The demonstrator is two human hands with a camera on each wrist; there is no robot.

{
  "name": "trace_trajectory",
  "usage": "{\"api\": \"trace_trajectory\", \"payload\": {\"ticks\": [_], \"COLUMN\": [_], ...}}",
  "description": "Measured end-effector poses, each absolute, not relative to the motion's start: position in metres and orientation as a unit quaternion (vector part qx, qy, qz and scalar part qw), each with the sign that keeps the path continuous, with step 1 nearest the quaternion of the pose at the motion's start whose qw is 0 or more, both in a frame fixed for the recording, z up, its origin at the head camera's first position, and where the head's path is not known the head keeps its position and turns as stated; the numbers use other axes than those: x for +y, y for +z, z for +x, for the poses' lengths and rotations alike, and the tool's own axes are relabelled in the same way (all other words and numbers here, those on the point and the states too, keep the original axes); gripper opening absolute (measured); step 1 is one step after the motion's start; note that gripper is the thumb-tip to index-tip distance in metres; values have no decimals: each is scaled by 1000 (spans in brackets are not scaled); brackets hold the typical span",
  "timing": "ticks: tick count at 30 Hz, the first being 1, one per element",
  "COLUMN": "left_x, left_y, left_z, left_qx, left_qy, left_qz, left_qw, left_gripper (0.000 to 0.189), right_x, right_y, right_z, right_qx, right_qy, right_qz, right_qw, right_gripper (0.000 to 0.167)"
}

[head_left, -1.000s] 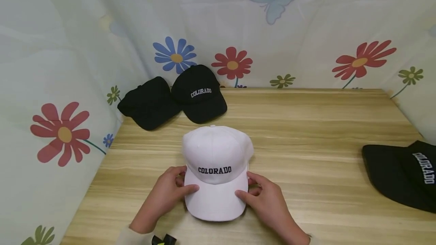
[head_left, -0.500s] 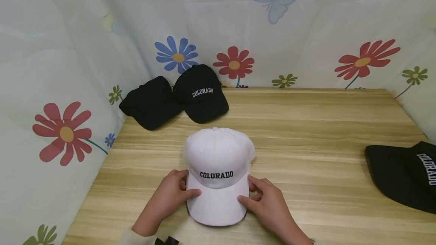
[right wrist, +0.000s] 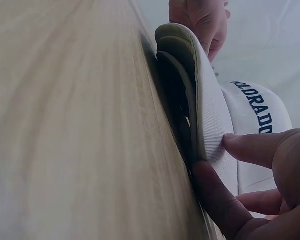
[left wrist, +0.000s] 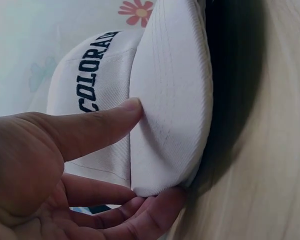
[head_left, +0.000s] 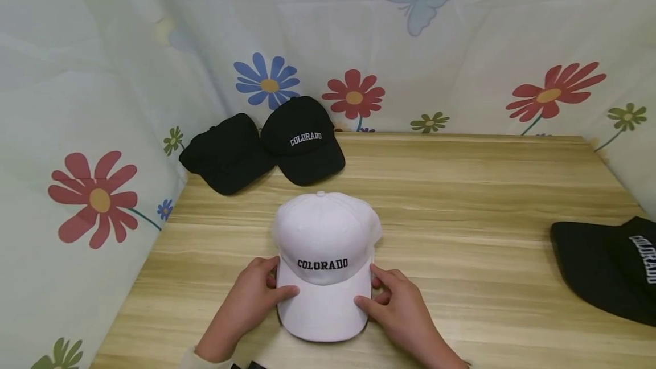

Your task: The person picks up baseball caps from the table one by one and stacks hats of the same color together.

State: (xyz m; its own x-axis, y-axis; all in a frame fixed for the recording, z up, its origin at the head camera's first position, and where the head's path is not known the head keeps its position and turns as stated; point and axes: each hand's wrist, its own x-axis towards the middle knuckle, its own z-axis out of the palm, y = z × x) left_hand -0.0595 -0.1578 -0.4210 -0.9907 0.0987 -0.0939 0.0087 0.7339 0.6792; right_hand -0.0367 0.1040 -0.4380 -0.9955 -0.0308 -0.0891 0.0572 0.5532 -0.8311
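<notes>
A white baseball cap (head_left: 324,244) lettered COLORADO sits in the middle of the table, its brim toward me. My left hand (head_left: 254,295) pinches one side of the brim, thumb on top and fingers curled below, as the left wrist view confirms on the white brim (left wrist: 177,95). On the opposite side my right hand (head_left: 401,309) grips the brim likewise. In the right wrist view more brim edges (right wrist: 182,75) show under the top brim (right wrist: 212,115), close above the table, so another cap seems nested beneath.
Two black baseball caps (head_left: 228,155) (head_left: 304,141) lie side by side at the back left of the wooden table (head_left: 461,187). Another black cap (head_left: 610,266) is at the right, cut off by the frame. Flowered cloth (head_left: 461,44) stands behind and at both sides.
The white cap has come slightly nearer to me, with both hands keeping their hold on the brim. The black caps stay where they were; the head view shifts a little.
</notes>
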Motion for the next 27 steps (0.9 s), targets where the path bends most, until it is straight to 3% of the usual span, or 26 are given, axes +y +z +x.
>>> {"api": "trace_trajectory", "payload": {"ticks": [9,15,20,27], "left_x": [-163,-170,-182,-197], "left_y": [-422,-415,-400,-385], "left_z": [-67,-76,-87,-115], "left_qx": [928,930,941,941], "left_qy": [366,355,327,332], "left_qz": [21,6,5,3], "left_qw": [67,93,86,66], "left_gripper": [42,34,44,42], "right_x": [104,115,125,141], "right_y": [-434,-430,-421,-410], "right_z": [-41,-48,-63,-97], "right_qx": [873,865,869,876], "right_qy": [-483,-490,-486,-478], "right_qz": [1,-14,-5,-8], "right_qw": [74,104,96,69], "right_gripper": [65,57,47,42]}}
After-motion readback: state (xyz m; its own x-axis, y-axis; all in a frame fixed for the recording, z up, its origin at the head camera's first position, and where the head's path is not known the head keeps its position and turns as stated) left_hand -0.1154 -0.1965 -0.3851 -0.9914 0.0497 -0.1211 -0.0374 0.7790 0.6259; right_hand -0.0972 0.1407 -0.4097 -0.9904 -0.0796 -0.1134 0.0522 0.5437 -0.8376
